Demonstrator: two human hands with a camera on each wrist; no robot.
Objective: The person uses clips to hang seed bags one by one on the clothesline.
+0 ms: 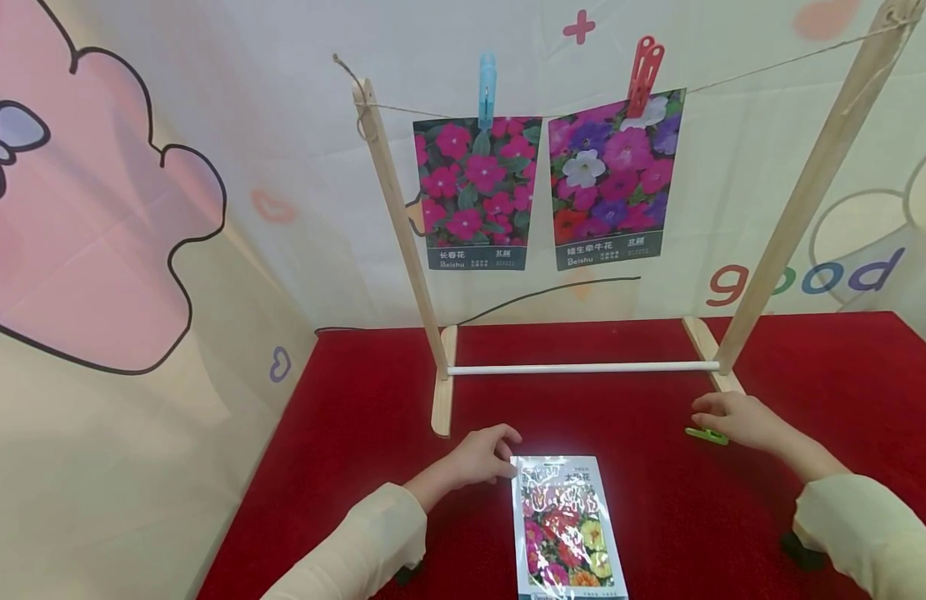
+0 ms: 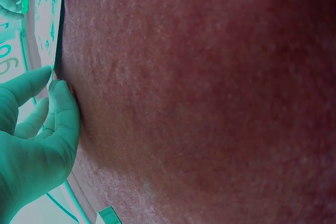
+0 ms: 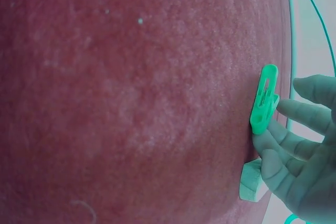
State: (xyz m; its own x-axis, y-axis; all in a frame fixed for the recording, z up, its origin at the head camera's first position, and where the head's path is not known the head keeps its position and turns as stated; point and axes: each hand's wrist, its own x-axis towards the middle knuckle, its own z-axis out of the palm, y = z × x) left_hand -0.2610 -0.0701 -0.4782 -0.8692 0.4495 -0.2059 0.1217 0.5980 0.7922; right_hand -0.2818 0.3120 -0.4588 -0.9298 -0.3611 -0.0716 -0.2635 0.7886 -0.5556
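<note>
A flower seed packet (image 1: 563, 533) lies on the red cloth at the front, picture side up and shiny with glare. My left hand (image 1: 478, 457) is at its top left corner. In the left wrist view, the left thumb and a finger (image 2: 65, 106) pinch the edge of that packet (image 2: 47, 19). A green clothespin (image 1: 707, 435) lies on the cloth to the right, under my right hand (image 1: 743, 421). The right wrist view has the clothespin (image 3: 264, 100) by the fingertips, with the fingers spread and not closed round it.
Behind stands a wooden frame (image 1: 402, 217) with a white crossbar (image 1: 583, 367) and a string. Two flower packets hang there, a pink one (image 1: 478, 192) under a blue clothespin (image 1: 487, 90) and a mixed one (image 1: 613, 183) under a red clothespin (image 1: 643, 79).
</note>
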